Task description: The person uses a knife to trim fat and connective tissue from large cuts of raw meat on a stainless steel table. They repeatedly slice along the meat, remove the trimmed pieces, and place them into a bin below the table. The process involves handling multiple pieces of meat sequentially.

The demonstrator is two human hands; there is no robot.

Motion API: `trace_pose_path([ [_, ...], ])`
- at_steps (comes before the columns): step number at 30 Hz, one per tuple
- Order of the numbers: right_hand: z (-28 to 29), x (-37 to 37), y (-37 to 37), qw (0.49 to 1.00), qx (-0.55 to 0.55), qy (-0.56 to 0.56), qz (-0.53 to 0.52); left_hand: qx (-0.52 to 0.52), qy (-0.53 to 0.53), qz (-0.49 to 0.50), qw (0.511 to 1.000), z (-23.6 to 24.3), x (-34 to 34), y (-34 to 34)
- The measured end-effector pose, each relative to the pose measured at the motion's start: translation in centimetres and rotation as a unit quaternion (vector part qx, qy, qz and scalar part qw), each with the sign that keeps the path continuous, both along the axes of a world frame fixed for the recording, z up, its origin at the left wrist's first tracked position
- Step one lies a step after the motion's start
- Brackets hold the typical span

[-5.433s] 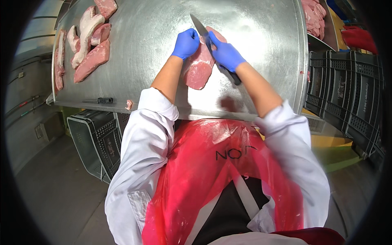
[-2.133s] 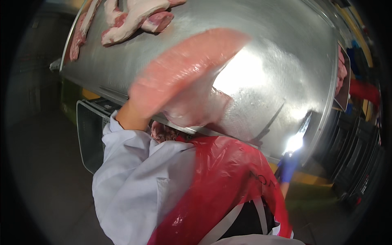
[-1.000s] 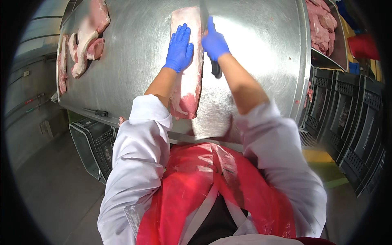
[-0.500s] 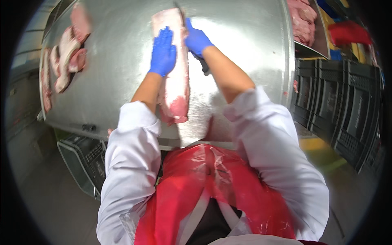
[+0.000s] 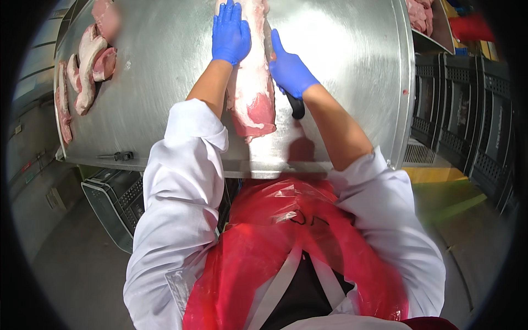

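A long slab of pale, fatty raw meat (image 5: 250, 82) lies lengthwise on the metal table (image 5: 176, 71), its pink cut end toward me. My left hand (image 5: 230, 36), in a blue glove, rests flat on the slab's left side with fingers stretched away from me. In a blue glove too, my right hand (image 5: 293, 71) is closed round the black handle of a knife (image 5: 297, 105), thumb extended forward. The blade runs along the slab's right edge and is partly hidden by the hand and the meat.
Several cut pieces of meat (image 5: 88, 69) lie at the table's left end. A dark tool (image 5: 122, 156) sits by the near left edge. Black crates (image 5: 456, 99) are stacked at the right, below a bin of meat (image 5: 422, 19). Another crate (image 5: 113, 206) stands under the table.
The view has shifted, so the slab and both hands appear higher and further right. The knife hand sits slightly nearer me along the slab's right edge. The left hand still presses flat.
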State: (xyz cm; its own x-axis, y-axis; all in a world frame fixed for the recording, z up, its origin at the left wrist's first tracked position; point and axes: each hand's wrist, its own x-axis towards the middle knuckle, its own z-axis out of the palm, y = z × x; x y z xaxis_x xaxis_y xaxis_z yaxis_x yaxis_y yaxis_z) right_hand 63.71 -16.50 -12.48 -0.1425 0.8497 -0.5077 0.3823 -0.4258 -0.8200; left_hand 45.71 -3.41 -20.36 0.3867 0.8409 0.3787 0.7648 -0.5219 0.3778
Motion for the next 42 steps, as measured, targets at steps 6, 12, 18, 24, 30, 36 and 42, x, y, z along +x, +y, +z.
trace_pose_path([
  [6, -0.4, -1.7, -13.5, 0.995, 0.084, -0.056, -0.004, -0.007, 0.026, -0.024, 0.999, -0.3, 1.6, -1.5],
  [12, 3.3, -2.0, -31.8, 0.997, 0.065, 0.024, 0.04, -0.05, 0.11, 0.007, 0.993, 2.2, 2.6, -4.7],
  [18, 9.7, 12.0, -37.9, 0.981, -0.043, 0.014, -0.187, -0.313, 0.141, 0.143, 0.928, 8.6, 1.5, -10.5],
  [24, 9.1, 17.6, -36.3, 0.931, 0.003, 0.118, -0.345, -0.615, -0.31, -0.02, 0.725, 10.2, -2.4, -9.3],
  [30, 8.3, 21.4, -34.8, 0.943, -0.023, 0.124, -0.309, -0.616, -0.302, 0.046, 0.726, 6.3, -5.3, -12.8],
  [36, 7.5, 23.0, -29.1, 0.963, -0.022, 0.101, -0.25, -0.368, -0.103, 0.136, 0.914, 7.0, 7.4, -7.9],
  [42, 3.8, 20.7, -20.6, 0.975, 0.012, 0.137, -0.177, -0.348, -0.044, 0.097, 0.931, 7.0, 7.0, -5.8],
])
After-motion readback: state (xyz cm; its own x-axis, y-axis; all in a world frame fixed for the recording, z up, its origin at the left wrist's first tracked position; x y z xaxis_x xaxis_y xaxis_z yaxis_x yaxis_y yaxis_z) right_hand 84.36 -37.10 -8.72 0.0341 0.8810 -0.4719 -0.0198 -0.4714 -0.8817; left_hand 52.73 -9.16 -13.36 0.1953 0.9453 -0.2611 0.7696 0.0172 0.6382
